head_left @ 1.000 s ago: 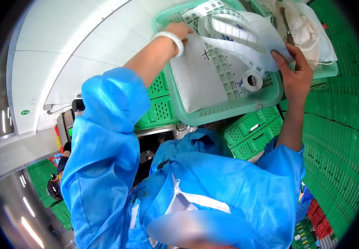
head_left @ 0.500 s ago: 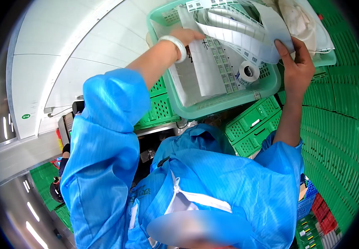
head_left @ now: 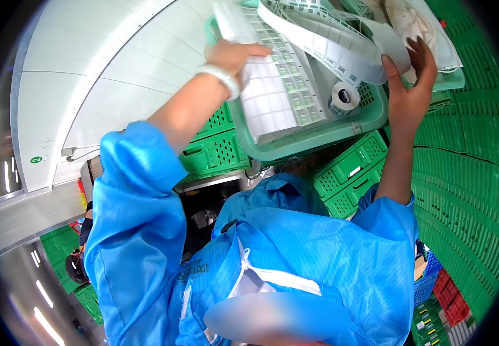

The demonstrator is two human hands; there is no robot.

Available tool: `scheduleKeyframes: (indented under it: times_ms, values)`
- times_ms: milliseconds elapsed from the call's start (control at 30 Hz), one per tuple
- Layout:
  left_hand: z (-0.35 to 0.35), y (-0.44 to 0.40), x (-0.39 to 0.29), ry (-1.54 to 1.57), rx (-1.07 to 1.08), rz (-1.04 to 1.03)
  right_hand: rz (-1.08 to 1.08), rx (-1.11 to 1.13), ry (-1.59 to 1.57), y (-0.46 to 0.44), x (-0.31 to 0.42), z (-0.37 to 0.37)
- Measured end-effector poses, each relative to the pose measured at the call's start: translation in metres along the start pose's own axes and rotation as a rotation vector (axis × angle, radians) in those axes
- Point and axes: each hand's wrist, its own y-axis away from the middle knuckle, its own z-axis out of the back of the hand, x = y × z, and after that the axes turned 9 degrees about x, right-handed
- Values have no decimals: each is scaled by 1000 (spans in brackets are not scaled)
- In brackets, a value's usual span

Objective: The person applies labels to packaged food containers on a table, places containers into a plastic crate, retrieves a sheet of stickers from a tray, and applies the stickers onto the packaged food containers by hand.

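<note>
My left hand [head_left: 229,59], with a pale bangle [head_left: 222,79] at its wrist, is closed on the left edge of a white label sheet [head_left: 269,95] with printed rows of green-and-white squares. The sheet slants over the left part of a light-green plastic basket [head_left: 295,147]. At the basket's upper right, my right hand [head_left: 412,75] holds a looped strip of white labels [head_left: 333,52] between thumb and fingers, its fingers fairly spread. Between the two, a small label roll [head_left: 344,98] stands in the basket, touched by neither hand.
Green perforated crates [head_left: 218,151] stand below the basket at left, with more green crates [head_left: 350,170] at right. Stacked green crates [head_left: 462,190] line the right side. A white bag [head_left: 414,26] lies at the upper right. A white wall panel [head_left: 88,75] is at left.
My left hand has moved left, turning the label sheet so its printed grid faces up over the plain paper. My right hand stays at the strip, its fingers more spread.
</note>
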Motion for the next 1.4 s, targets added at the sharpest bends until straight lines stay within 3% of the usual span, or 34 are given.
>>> scheduleKeyframes:
  times_ms: [67, 133, 233, 333, 500, 600, 733, 867, 900, 1067, 1200, 1267, 1400]
  values:
    - [8, 34, -19, 8, 32, -28, 183, -44, 85, 5, 2, -1]
    - [18, 62, -32, -31, 57, -82, 313, 67, 116, 16, 8, -2]
    - [25, 89, -38, -59, 53, -118, 401, 509, 31, 36, 40, -14]
    - [26, 106, -35, -47, 53, -135, 229, 792, -26, 58, 71, -41]
    - [16, 123, -26, 85, 93, -212, 27, 761, -106, 71, 84, -67]
    - [19, 133, -25, 50, 58, -257, -345, 895, -318, 60, 81, -64]
    - [34, 149, -21, 55, -6, -306, -327, 841, -150, 55, 75, -59]
    - [44, 175, -12, 171, -141, -364, 49, 669, 183, 57, 78, -58]
    - [48, 181, -6, 184, -174, -376, 103, 659, 93, 59, 76, -58]
    - [51, 225, 8, 308, -283, -471, -61, 896, -533, 81, 112, -67]
    - [84, 258, 46, 446, -386, -575, 591, 892, -483, 94, 140, -80]
    - [94, 283, 74, 520, -486, -575, 958, 734, -367, 116, 157, -99]
    - [97, 329, 153, 682, -503, -464, 993, 959, -549, 148, 188, -117]
